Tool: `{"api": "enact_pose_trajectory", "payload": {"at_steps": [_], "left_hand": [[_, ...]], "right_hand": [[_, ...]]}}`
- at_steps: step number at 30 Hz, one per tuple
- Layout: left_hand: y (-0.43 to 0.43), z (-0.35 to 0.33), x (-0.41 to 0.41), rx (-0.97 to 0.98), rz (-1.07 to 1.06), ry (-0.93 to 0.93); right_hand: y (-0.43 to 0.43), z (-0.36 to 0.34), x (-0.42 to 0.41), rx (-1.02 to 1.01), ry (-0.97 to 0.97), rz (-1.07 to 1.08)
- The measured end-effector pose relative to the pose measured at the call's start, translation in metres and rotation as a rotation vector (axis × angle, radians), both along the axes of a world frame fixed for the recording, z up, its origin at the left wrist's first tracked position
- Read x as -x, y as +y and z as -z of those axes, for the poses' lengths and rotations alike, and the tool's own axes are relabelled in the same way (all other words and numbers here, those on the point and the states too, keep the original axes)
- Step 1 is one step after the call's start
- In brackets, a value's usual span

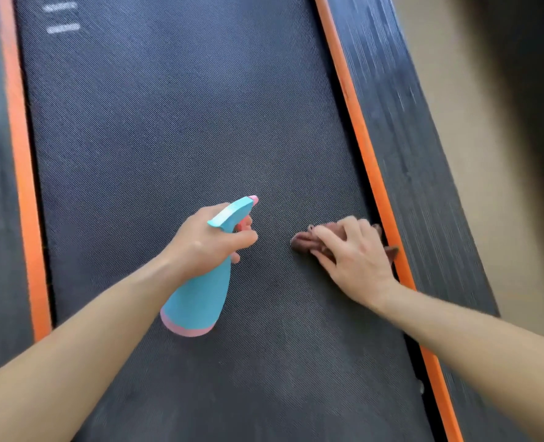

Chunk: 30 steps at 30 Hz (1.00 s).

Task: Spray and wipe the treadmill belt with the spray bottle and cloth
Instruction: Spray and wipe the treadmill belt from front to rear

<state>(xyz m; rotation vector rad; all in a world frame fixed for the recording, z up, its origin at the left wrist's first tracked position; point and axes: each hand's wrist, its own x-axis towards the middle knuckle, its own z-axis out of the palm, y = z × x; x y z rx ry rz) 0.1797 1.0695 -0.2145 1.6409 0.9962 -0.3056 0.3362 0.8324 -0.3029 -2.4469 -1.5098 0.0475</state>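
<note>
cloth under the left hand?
No, the cloth is held under the right hand by the right orange strip; the left hand grips the spray bottle.

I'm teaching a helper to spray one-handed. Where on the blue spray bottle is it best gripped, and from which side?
Grip the spray bottle at its narrow neck just under the head, coming from the back, opposite the pink nozzle. The body flares toward the pink base, too wide to wrap, and the neck puts fingers on the trigger. The left hand holds it so.
</note>
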Motion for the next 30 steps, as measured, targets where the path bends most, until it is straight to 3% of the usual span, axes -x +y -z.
{"api": "enact_pose_trajectory", "payload": {"at_steps": [2,6,12,16,21,23,27,30], "left_hand": [[0.001,-0.001,-0.003,0.023,-0.011,-0.019],[0.007,0.003,-0.006,0.03,-0.044,-0.053],[0.02,0.003,-0.001,0.037,-0.055,-0.102],[0.027,-0.001,0.009,0.036,-0.087,-0.114],[0.034,-0.003,0.028,0.045,-0.107,-0.092],[0.034,-0.003,0.035,0.044,-0.126,-0.088],[0.034,-0.003,0.051,0.01,-0.117,-0.01],[0.038,-0.01,0.07,-0.01,-0.145,0.043]], "right_hand": [[0.024,0.003,-0.02,-0.035,-0.046,-0.019],[0.099,0.011,-0.074,-0.09,-0.098,0.212],[0.17,0.002,-0.093,-0.002,-0.054,0.312],[0.118,0.0,-0.002,-0.104,0.023,-0.007],[0.074,0.003,0.083,-0.03,0.029,-0.364],[0.098,0.008,0.06,-0.049,0.009,-0.303],[0.179,0.005,-0.001,-0.033,-0.014,0.083],[0.202,0.003,0.017,-0.023,0.0,0.105]]}}
